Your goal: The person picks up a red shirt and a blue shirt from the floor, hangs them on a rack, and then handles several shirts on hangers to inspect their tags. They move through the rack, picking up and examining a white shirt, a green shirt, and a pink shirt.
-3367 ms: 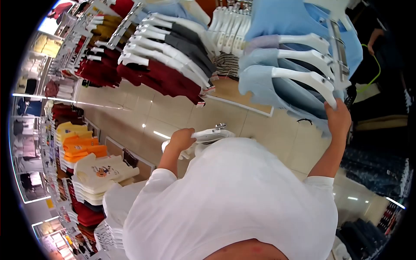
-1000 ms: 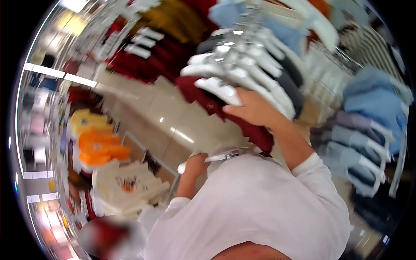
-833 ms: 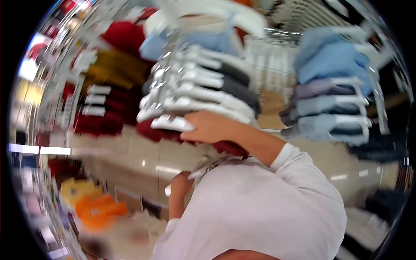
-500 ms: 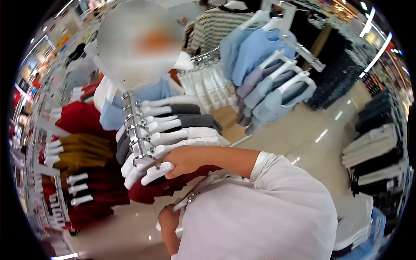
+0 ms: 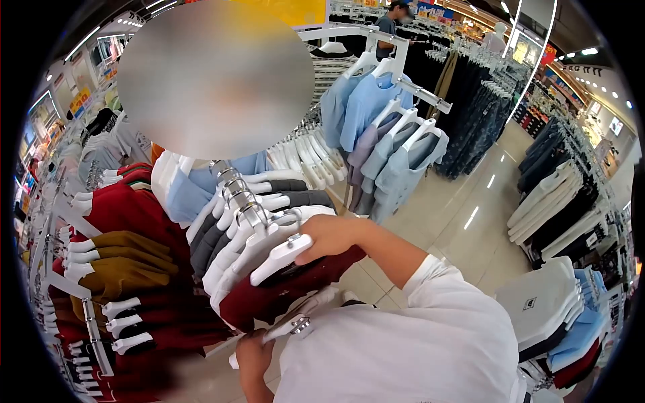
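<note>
Right hand [image 5: 328, 236]: fingers clamped white hanger [image 5: 281, 258], maroon shirt [image 5: 265, 299] beneath. Left hand's [image 5: 254, 357] fingers, seven o'clock, gripped second hanger [image 5: 282, 328]. Crowded neighbouring hangers [image 5: 247, 254] risked snagging.

A chrome rail [image 5: 235, 195] bears a close-packed row of white hangers [image 5: 261, 177] with grey garments [image 5: 205, 250] and white garments [image 5: 317, 212] hanging side by side, and well apart from it, a second metal rail [image 5: 430, 96] carries light-blue tops [image 5: 369, 107] and a lavender top [image 5: 365, 145], also on hangers.
</note>
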### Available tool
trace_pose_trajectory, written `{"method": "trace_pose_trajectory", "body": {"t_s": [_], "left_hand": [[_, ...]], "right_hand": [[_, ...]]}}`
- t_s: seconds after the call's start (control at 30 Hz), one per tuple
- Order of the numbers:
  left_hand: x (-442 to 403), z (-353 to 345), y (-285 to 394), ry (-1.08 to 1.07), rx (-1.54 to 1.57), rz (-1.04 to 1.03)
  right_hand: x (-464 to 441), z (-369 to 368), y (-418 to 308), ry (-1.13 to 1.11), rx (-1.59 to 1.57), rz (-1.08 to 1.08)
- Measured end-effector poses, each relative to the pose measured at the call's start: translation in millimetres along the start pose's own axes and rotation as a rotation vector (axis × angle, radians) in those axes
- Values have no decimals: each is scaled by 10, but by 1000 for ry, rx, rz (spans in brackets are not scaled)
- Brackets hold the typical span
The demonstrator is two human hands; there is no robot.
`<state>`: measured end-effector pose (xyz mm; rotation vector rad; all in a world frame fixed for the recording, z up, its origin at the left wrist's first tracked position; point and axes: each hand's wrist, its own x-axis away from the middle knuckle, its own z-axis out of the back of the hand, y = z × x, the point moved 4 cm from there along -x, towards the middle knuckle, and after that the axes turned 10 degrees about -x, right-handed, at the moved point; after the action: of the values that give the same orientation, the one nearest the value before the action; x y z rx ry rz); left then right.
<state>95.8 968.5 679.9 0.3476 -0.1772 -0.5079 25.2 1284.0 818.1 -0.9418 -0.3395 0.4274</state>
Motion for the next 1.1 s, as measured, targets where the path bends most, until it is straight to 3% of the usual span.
{"method": "trace_pose_trajectory", "body": {"t_s": [0.23,0.3,0.4,0.6,0.67,0.73,0.8,0.87,1.1], "left_hand": [[22,227,48,46,46,-30],[21,269,62,29,70,-32],[14,398,151,8,95,-32],[-138,619,297,18,131,-34],[-261,600,254,161,100,-158],[-365,693,290,97,153,-135],[-507,688,263,201,110,-210],[-602,854,398,151,124,-150],[-885,1022,573,216,179,-172]], "right_hand": [[669,110,218,156,-119,-250],[879,100,481,193,-161,-413],[1196,23,1118,332,-157,-522],[1786,-151,1759,473,-443,-728],[1989,-154,1887,477,-501,-747],[2132,-257,1966,510,-599,-798],[2267,-311,2086,532,-597,-849],[2399,-366,2188,531,-622,-959],[2762,-659,2519,521,-670,-1037]]}}
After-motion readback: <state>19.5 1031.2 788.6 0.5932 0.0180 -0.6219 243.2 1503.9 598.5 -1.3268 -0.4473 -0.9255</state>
